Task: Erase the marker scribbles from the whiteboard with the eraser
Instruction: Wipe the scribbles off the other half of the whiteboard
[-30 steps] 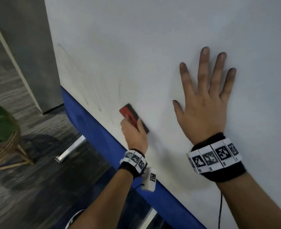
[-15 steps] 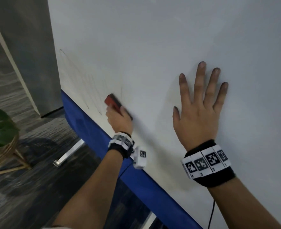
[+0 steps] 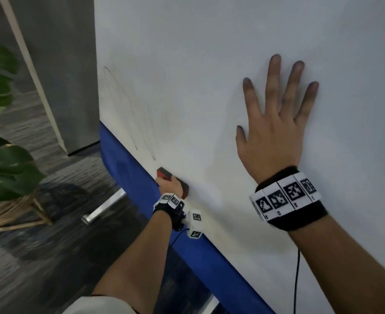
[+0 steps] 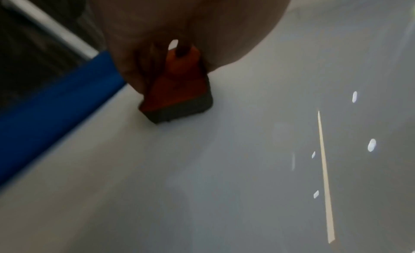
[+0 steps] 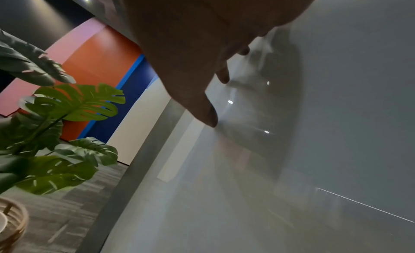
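Note:
A large whiteboard (image 3: 209, 64) fills the upper right of the head view, its lower edge trimmed in blue (image 3: 128, 168). Faint thin marker loops (image 3: 128, 114) remain near its left edge. My left hand (image 3: 171, 184) grips a red eraser with a dark felt base (image 3: 164, 173) and presses it on the board just above the blue trim. The left wrist view shows the eraser (image 4: 179, 93) flat on the board (image 4: 202, 185) under my palm. My right hand (image 3: 275, 123) lies flat on the board with fingers spread; the right wrist view shows its fingers (image 5: 209, 113) touching the surface.
A grey pillar (image 3: 57, 75) stands left of the board. A leafy plant (image 3: 3, 159) in a woven basket (image 3: 10, 211) sits on the dark carpet at far left. The board's metal foot (image 3: 105, 206) juts out over the floor.
My left hand swept the eraser up and left along the board, then down to the bottom edge by the blue trim. My right hand stayed flat on the board.

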Tool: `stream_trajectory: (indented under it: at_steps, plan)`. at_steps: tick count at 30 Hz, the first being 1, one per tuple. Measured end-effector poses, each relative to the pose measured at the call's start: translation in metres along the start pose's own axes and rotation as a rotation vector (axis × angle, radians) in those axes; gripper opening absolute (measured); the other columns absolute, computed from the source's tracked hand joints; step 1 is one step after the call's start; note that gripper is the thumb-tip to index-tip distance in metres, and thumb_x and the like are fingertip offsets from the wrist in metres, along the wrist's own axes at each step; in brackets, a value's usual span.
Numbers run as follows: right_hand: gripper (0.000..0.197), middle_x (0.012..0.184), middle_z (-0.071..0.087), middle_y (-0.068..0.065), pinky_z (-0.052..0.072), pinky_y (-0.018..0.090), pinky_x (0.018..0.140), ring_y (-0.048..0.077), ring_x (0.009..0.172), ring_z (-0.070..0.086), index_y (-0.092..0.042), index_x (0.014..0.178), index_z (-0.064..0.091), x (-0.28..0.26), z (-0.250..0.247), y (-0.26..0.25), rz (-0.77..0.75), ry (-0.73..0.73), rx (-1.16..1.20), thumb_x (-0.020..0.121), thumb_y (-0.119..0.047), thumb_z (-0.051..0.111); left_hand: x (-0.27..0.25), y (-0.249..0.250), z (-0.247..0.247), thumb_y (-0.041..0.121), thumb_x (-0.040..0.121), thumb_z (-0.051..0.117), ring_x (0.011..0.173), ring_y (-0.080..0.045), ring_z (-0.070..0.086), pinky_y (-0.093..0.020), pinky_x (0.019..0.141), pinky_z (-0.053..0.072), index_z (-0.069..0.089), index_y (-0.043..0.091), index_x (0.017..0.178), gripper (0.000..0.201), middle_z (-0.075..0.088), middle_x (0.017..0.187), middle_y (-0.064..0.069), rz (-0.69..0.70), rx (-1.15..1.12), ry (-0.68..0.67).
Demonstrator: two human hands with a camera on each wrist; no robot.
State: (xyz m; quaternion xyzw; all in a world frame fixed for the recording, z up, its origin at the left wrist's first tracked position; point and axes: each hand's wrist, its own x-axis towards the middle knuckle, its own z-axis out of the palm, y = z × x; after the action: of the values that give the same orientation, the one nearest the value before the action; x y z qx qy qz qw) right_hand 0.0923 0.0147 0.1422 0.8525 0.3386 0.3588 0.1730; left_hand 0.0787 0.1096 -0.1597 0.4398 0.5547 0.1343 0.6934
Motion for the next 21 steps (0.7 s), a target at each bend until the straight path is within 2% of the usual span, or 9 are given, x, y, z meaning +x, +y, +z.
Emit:
stream_trajectory:
  at_steps: [3,5,7,9,11,13,16,18,21]
  plan:
    - [0.083,0.169,-0.001,0.021,-0.001,0.064,0.121,0.050,0.153,0.002,-0.020,0.160,0.022,0.001,0.003,-0.005,0.018,0.014,0.026,0.091,-0.034,0.066,-0.022,0.032,0.008,0.025,0.104,0.051,0.118,-0.044,0.059,-0.046,0.096,0.050,0.040,0.000,0.137,0.042,0.056,0.135,-0.025,0.146,0.007,0.087]
    - [0.082,0.168,-0.001,0.021,-0.002,0.064,0.121,0.050,0.153,0.001,-0.020,0.160,0.022,0.002,0.006,-0.005,0.024,0.018,0.025,0.092,-0.034,0.064,-0.048,0.047,0.013,0.034,0.102,0.053,0.118,-0.035,0.059,-0.046,0.102,0.051,0.043,0.005,0.137,0.046,0.056,0.132,-0.014,0.475,-0.041,0.090]
    - [0.081,0.169,-0.002,0.021,-0.004,0.062,0.122,0.049,0.153,0.001,-0.020,0.161,0.021,0.002,0.008,-0.004,0.039,0.029,0.036,0.093,-0.035,0.063,-0.072,0.057,0.016,0.037,0.101,0.055,0.117,-0.025,0.055,-0.036,0.104,0.047,0.045,0.006,0.136,0.049,0.052,0.126,-0.005,0.797,-0.059,0.030]
    - [0.080,0.169,-0.002,0.020,-0.005,0.061,0.123,0.047,0.154,-0.001,-0.020,0.161,0.021,0.001,0.008,-0.004,0.047,0.047,0.047,0.094,-0.035,0.061,-0.071,0.059,0.016,0.036,0.100,0.056,0.113,-0.023,0.051,-0.031,0.102,0.043,0.045,0.002,0.137,0.052,0.047,0.117,-0.001,0.929,-0.028,-0.017]
    - [0.080,0.169,-0.002,0.019,-0.005,0.059,0.123,0.046,0.154,-0.001,-0.020,0.162,0.020,-0.001,0.009,-0.006,0.043,0.051,0.056,0.094,-0.034,0.061,-0.043,0.050,0.010,0.039,0.098,0.055,0.114,-0.026,0.051,-0.037,0.103,0.044,0.045,0.001,0.139,0.057,0.047,0.118,0.001,0.852,-0.016,0.024]
    - [0.081,0.169,-0.001,0.018,-0.006,0.058,0.123,0.045,0.154,-0.001,-0.020,0.162,0.020,-0.002,0.011,-0.006,0.045,0.052,0.050,0.094,-0.034,0.062,-0.010,0.039,0.002,0.046,0.097,0.053,0.116,-0.032,0.057,-0.048,0.103,0.049,0.045,0.004,0.137,0.058,0.055,0.126,-0.007,0.606,-0.098,0.088]
    - [0.081,0.169,0.000,0.019,-0.007,0.058,0.123,0.045,0.154,0.000,-0.020,0.161,0.022,-0.001,0.012,-0.010,0.056,0.042,0.042,0.093,-0.033,0.065,0.008,0.044,-0.002,0.033,0.102,0.055,0.117,-0.042,0.059,-0.048,0.099,0.050,0.043,0.002,0.134,0.046,0.058,0.131,-0.022,0.298,-0.081,0.126]
    - [0.076,0.168,0.006,0.020,-0.004,0.060,0.123,0.047,0.153,0.004,-0.023,0.156,0.035,0.001,0.011,-0.015,0.077,0.059,0.061,0.089,-0.026,0.070,0.001,0.062,-0.001,0.031,0.103,0.054,0.117,-0.041,0.059,-0.046,0.099,0.049,0.044,0.003,0.132,0.042,0.058,0.131,-0.022,0.308,-0.084,0.137]
    - [0.060,0.164,0.025,0.021,0.007,0.058,0.125,0.047,0.152,0.017,-0.025,0.135,0.058,0.009,0.007,-0.020,0.045,0.146,0.142,0.080,-0.010,0.075,-0.023,0.099,-0.006,0.044,0.098,0.055,0.116,-0.033,0.059,-0.051,0.103,0.049,0.046,0.012,0.131,0.047,0.058,0.127,-0.010,0.602,-0.174,0.088]
